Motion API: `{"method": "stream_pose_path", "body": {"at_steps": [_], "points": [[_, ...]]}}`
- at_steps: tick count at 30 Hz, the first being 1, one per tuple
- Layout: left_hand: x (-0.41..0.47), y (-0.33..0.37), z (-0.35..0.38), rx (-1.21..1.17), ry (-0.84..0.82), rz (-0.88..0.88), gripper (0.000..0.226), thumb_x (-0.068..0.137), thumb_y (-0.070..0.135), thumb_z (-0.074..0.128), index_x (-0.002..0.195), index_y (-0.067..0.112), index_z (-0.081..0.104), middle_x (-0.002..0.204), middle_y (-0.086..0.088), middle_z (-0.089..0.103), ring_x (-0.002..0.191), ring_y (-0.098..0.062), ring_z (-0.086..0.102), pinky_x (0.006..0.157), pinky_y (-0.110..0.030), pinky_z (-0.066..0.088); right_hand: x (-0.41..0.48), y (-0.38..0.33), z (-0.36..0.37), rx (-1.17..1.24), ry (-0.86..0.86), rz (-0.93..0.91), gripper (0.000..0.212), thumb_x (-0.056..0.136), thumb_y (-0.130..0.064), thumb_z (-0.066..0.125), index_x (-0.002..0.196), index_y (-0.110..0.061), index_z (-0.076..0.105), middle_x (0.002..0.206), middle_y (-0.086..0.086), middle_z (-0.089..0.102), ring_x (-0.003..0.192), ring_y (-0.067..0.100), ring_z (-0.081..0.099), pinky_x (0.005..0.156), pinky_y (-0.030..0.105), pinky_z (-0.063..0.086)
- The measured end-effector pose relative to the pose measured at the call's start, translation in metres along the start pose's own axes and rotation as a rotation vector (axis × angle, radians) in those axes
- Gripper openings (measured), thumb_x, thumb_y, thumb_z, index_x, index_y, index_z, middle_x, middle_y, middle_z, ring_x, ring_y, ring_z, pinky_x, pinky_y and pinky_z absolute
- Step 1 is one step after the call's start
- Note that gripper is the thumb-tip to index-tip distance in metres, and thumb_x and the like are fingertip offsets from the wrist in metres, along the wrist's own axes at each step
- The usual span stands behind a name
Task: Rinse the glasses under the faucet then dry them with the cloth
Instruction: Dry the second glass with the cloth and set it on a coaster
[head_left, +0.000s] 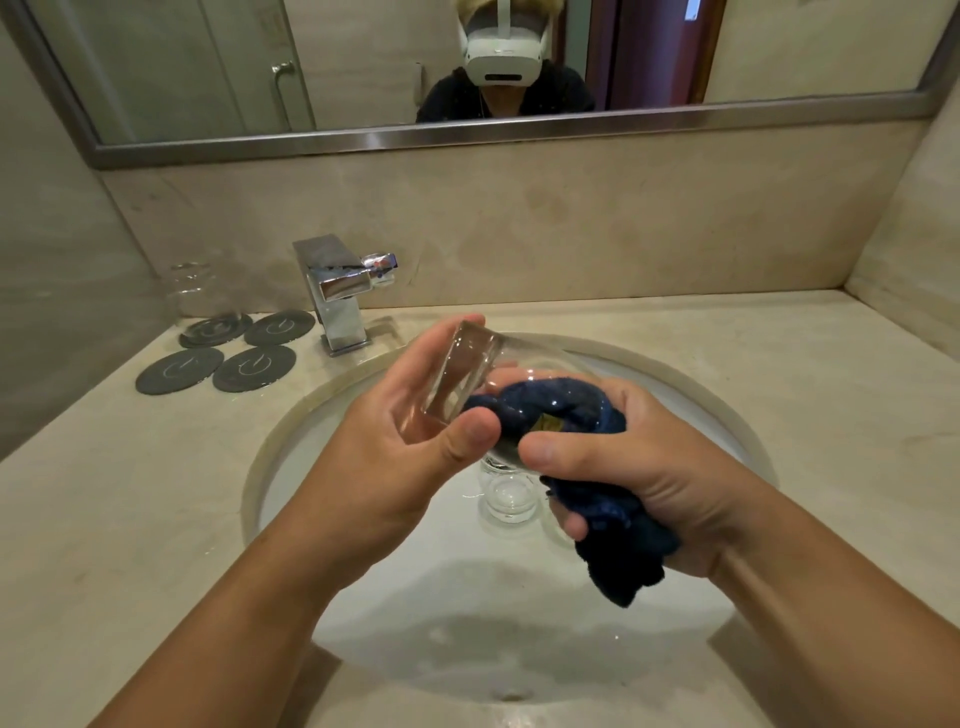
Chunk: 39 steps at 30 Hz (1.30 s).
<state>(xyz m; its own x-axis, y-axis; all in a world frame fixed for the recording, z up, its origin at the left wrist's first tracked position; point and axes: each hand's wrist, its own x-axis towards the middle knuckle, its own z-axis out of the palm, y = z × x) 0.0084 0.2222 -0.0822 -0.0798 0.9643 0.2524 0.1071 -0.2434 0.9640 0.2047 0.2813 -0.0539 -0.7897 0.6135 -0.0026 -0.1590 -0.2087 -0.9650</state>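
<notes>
Above the sink (467, 623), fingers (470, 434) of the left hand (405, 452) held a tipped glass (462, 374) while the right hand (654, 478) squeezed the cloth (550, 408) into its rim.

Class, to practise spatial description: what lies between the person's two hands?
In the head view, a clear glass, gripped by the left hand, and a dark blue cloth that the right hand holds at its mouth.
</notes>
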Motion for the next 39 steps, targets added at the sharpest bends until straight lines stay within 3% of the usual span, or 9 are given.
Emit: {"method": "stream_pose_path", "body": {"at_steps": [3,6,12,18,25,29,34,37,39], "points": [[0.000,-0.002,0.002,-0.018,0.008,0.012,0.091,0.069,0.073,0.087,0.151,0.053,0.050,0.151,-0.001,0.065,0.138,-0.025,0.063,0.119,-0.050,0.046,0.001,0.002,-0.002,0.005,0.030,-0.028,0.029,0.077,-0.008,0.075,0.099,-0.025,0.084,0.082,0.017,0.065,0.048,0.020,0.049,0.046,0.023,0.051],[0.000,-0.001,0.004,-0.041,-0.004,-0.014,0.091,0.070,0.078,0.083,0.151,0.059,0.048,0.155,0.001,0.060,0.131,-0.025,0.069,0.105,-0.046,0.055,0.002,0.004,-0.004,-0.066,0.080,-0.048,0.032,0.076,-0.009,0.078,0.103,-0.025,0.084,0.088,0.020,0.067,0.054,0.025,0.060,0.050,0.027,0.056],[0.001,-0.003,0.002,-0.059,0.112,0.016,0.070,0.079,0.054,0.086,0.143,0.051,0.060,0.147,-0.006,0.067,0.133,-0.028,0.067,0.111,-0.051,0.053,0.006,0.010,-0.011,-0.035,0.117,-0.118,0.043,0.078,-0.005,0.080,0.119,-0.017,0.078,0.120,0.016,0.077,0.113,0.033,0.075,0.085,0.039,0.064],[0.000,0.000,0.007,-0.029,0.178,0.043,0.070,0.080,0.049,0.085,0.145,0.048,0.059,0.139,-0.001,0.072,0.126,-0.021,0.072,0.105,-0.038,0.059,0.004,0.010,-0.007,-0.153,0.186,-0.135,0.040,0.077,-0.016,0.085,0.115,-0.022,0.080,0.120,0.026,0.074,0.112,0.044,0.073,0.098,0.070,0.054],[-0.002,-0.001,0.002,0.004,0.056,0.035,0.086,0.075,0.057,0.086,0.152,0.042,0.053,0.147,-0.005,0.067,0.132,-0.024,0.068,0.112,-0.034,0.053,0.000,0.005,-0.007,-0.099,0.074,-0.004,0.035,0.075,-0.007,0.082,0.109,-0.012,0.081,0.105,0.012,0.081,0.089,0.023,0.080,0.083,0.036,0.064],[0.000,-0.002,-0.001,-0.011,-0.028,0.044,0.085,0.077,0.055,0.087,0.153,0.049,0.050,0.154,-0.013,0.060,0.139,-0.029,0.063,0.108,-0.033,0.055,0.000,0.004,-0.006,-0.019,0.114,0.012,0.030,0.072,-0.008,0.081,0.101,-0.013,0.082,0.116,0.021,0.076,0.098,0.027,0.074,0.074,0.032,0.064],[-0.001,-0.004,-0.006,-0.071,-0.121,0.035,0.077,0.088,0.038,0.083,0.153,0.055,0.046,0.165,0.004,0.049,0.151,-0.027,0.050,0.121,-0.040,0.045,0.002,0.007,-0.005,-0.004,0.115,-0.004,0.028,0.074,-0.007,0.080,0.102,-0.008,0.081,0.121,0.025,0.074,0.095,0.030,0.076,0.072,0.035,0.064],[-0.001,-0.005,-0.005,-0.104,-0.076,-0.038,0.087,0.077,0.069,0.084,0.154,0.056,0.045,0.164,0.003,0.051,0.150,-0.021,0.050,0.119,-0.045,0.048,0.002,0.005,-0.005,-0.093,0.147,-0.052,0.027,0.074,-0.006,0.082,0.101,-0.012,0.083,0.107,0.031,0.074,0.089,0.038,0.073,0.074,0.036,0.064],[0.000,-0.002,-0.003,-0.088,0.022,-0.089,0.083,0.079,0.077,0.076,0.150,0.041,0.055,0.149,0.001,0.066,0.131,-0.019,0.067,0.099,-0.037,0.060,0.001,0.004,-0.006,-0.209,0.180,-0.079,0.027,0.078,0.000,0.087,0.100,-0.016,0.084,0.089,0.039,0.068,0.074,0.042,0.070,0.074,0.034,0.064]]}}
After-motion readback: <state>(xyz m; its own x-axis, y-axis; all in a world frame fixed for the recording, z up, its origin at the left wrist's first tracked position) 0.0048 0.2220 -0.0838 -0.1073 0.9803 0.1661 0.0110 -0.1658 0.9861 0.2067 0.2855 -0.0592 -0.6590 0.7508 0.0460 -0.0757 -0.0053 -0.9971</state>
